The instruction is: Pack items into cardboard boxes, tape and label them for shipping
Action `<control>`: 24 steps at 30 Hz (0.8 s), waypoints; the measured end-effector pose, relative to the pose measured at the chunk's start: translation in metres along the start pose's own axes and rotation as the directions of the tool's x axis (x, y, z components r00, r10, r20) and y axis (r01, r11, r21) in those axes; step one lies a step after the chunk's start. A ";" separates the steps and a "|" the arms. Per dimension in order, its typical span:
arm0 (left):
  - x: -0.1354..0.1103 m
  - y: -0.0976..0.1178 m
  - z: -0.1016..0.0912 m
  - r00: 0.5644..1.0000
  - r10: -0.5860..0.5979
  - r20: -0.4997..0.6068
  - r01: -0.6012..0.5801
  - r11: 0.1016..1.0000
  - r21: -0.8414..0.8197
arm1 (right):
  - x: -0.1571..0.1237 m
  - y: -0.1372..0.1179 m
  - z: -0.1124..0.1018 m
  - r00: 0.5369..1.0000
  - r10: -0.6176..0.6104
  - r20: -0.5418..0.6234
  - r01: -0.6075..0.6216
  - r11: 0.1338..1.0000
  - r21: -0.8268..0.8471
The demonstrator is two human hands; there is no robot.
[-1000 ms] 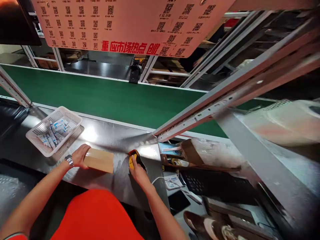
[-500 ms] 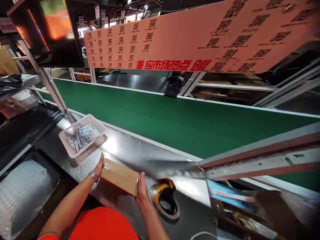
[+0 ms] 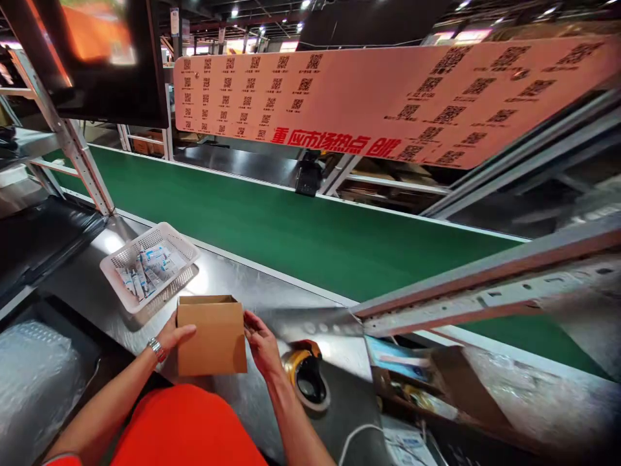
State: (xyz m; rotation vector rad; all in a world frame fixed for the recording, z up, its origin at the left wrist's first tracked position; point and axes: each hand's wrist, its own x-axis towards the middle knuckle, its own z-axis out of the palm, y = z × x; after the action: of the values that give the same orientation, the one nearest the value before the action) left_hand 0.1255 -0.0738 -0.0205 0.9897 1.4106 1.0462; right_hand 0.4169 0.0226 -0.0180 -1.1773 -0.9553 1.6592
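A small brown cardboard box (image 3: 211,336) stands upright on the steel worktop (image 3: 242,278) with its top open. My left hand (image 3: 175,336) grips its left side, thumb across the front. My right hand (image 3: 261,343) holds its right side with curled fingers. A tape dispenser (image 3: 305,378) with a yellow body lies just right of my right hand, not touched. A white plastic basket (image 3: 150,262) of small blue-and-white packets sits to the left, behind the box.
A green conveyor belt (image 3: 301,233) runs behind the worktop. Above it hangs a pink board of QR codes (image 3: 369,97). Bubble wrap (image 3: 39,382) lies low at the left. A metal frame bar (image 3: 485,291) crosses at the right, above a tray of papers (image 3: 402,369).
My right hand left the tape dispenser and joined my left on the box. The box went from lying flat to standing upright with its top open. The camera view swung left.
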 end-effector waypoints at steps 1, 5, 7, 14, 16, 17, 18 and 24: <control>-0.006 -0.011 -0.015 0.997 0.055 -0.052 -0.050 0.993 0.108 | 0.005 0.000 0.004 1.000 0.001 0.011 0.000 1.000 -0.022; -0.031 -0.054 -0.072 0.980 0.175 -0.099 -0.125 0.914 0.387 | 0.040 -0.001 0.033 0.986 -0.047 0.161 0.095 0.949 -0.302; -0.042 -0.069 -0.092 0.978 0.172 -0.118 -0.112 0.911 0.397 | 0.065 -0.004 0.061 0.956 -0.088 0.278 0.218 0.850 -0.480; -0.052 -0.080 -0.130 0.981 0.175 -0.084 -0.135 0.925 0.356 | 0.158 -0.012 0.188 0.787 0.016 0.616 0.593 0.251 -0.765; -0.050 -0.082 -0.134 0.984 0.170 -0.047 -0.142 0.920 0.365 | 0.172 -0.012 0.208 0.762 0.129 0.635 0.627 0.102 -0.773; -0.049 -0.084 -0.136 0.986 0.162 -0.035 -0.138 0.920 0.366 | 0.176 -0.012 0.213 0.753 0.164 0.637 0.638 0.056 -0.768; -0.048 -0.086 -0.137 0.988 0.154 -0.028 -0.133 0.922 0.364 | 0.179 -0.012 0.215 0.748 0.182 0.638 0.645 0.029 -0.764; -0.039 -0.089 -0.141 0.992 0.116 -0.042 -0.098 0.945 0.313 | 0.160 -0.017 0.175 0.754 0.210 0.623 0.630 0.041 -0.776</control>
State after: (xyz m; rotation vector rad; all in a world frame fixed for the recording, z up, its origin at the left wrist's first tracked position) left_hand -0.0136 -0.1457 -0.0890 1.2843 1.6188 0.9551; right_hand 0.2235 0.1599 -0.0045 -1.0672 -2.9465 0.8194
